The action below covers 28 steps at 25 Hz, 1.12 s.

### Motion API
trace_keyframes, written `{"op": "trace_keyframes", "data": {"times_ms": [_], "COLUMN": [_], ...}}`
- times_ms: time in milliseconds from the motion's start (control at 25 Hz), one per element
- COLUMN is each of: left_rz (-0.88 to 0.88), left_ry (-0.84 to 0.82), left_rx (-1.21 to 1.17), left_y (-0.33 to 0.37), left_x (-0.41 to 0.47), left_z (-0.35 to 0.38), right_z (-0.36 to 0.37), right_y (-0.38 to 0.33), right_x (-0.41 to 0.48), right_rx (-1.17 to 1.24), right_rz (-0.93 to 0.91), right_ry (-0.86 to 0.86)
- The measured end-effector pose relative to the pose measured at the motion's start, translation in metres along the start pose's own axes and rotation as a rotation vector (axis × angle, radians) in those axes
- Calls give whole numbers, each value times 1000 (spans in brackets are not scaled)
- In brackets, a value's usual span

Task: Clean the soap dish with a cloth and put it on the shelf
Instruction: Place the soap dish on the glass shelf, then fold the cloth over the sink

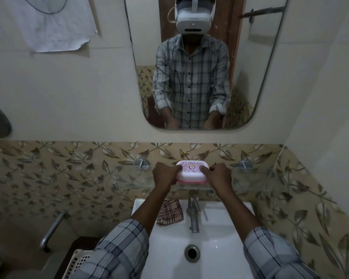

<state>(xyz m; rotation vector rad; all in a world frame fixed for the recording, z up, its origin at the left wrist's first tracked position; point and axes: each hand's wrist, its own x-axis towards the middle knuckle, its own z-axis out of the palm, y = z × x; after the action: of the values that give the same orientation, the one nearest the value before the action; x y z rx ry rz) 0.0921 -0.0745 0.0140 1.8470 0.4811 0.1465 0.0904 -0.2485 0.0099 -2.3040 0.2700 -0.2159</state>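
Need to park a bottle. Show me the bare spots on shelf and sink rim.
The shelf is bare left of the left hand and right of the right hand. The sink rim is bare right of the tap. Crowded: soap dish mid-shelf, cloth left of the tap.

A glass shelf (129,179) ran along the leaf-patterned wall tiles, fixed there by two metal brackets (141,164). At its middle sat a white and pink soap dish (191,173) with its lid on. Below the shelf, a white sink (226,248) carried a checked cloth (170,212), crumpled on its back ledge just left of the tap (193,216).
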Motion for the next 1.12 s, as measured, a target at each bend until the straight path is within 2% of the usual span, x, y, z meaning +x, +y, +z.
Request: {"op": "trace_keyframes", "data": {"times_ms": [120,200,280,360,400,520,600,640,800,920,1000,1080,1120], "left_rz": [28,85,106,58,-10,-298,-434,-484,-701,-798,-861,-916,-921], "left_ry": [-2,105,243,312,312,201,114,82,-15,-99,-121,-130,-129], "left_rx": [7,-17,-155,-225,-244,-290,-300,-308,-370,-419,-555,-843,-993], "left_y": [2,0,-19,-60,-86,-153,-181,-192,-227,-248,-252,-251,-248], "left_x": [-3,-11,-25,-41,-46,-52,-55,-56,-66,-73,-71,-65,-61], "left_z": [-2,-10,-26,-40,-46,-53,-54,-53,-50,-40,-35,-29,-28], "right_z": [-2,-6,-7,8,25,84,124,144,196,214,213,204,197], "right_y": [0,-1,2,11,19,43,57,65,75,80,75,65,63], "right_x": [-5,-13,-30,-54,-68,-104,-117,-118,-87,-68,-62,-62,-67], "right_rx": [66,140,274,339,296,48,-184,-266,-600,-703,-649,-448,-270], "right_rz": [5,-3,-89,-225,-264,-307,-430,-493,-779,-756,-618,-469,-427], "right_ry": [41,131,246,217,128,-309,-415,-422,-263,-425,-467,-458,-446]}}
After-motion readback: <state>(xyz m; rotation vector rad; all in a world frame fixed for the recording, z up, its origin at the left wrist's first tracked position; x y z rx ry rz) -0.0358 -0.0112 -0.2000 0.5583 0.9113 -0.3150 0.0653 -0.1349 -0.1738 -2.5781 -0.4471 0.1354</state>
